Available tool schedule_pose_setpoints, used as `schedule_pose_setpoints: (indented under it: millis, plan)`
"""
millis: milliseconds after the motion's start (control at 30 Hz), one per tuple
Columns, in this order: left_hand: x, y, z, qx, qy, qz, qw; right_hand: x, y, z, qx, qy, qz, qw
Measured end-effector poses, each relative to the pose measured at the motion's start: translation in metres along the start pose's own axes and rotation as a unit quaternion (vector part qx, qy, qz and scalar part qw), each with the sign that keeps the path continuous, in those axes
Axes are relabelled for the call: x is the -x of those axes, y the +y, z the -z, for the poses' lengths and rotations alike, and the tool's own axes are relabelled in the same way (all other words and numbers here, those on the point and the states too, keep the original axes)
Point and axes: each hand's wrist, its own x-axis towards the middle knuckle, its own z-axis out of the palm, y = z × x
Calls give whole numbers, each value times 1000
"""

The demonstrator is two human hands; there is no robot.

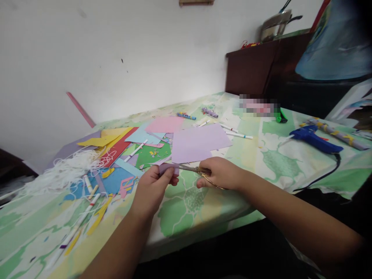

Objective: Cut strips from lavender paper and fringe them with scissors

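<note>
Near the table's front edge, my left hand [157,184] pinches a small piece of purple paper [166,167] between thumb and fingers. My right hand [219,172] is closed round the gold handles of a pair of scissors [190,168]. The blades point left and reach the purple piece at my left fingertips; whether they are cutting into it I cannot tell. Just beyond both hands lies a larger sheet of lilac paper [197,143], flat on the table.
Coloured paper sheets and scraps, with a green sheet [154,155], spread left of centre. White string [69,170] is heaped at the left among several markers [87,209]. A blue glue gun [316,139] with a black cord lies right on the patterned tablecloth [279,162].
</note>
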Motion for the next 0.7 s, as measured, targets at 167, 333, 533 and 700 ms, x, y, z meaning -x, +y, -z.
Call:
schedule_pose_setpoints:
  millis: [167, 333, 533, 700]
  plan:
    - [0, -1, 1, -32, -31, -1, 999, 0, -1, 0, 3, 4, 15, 1000]
    - [0, -1, 0, -41, -63, 16, 997, 1, -2, 1, 3, 13, 24, 1000]
    - [0, 0, 0, -64, -74, -1, 995, 1, -2, 1, 9, 16, 27, 999]
    - [0, -2, 1, -76, -81, 2, 994, 1, -2, 0, 11, 11, 38, 999]
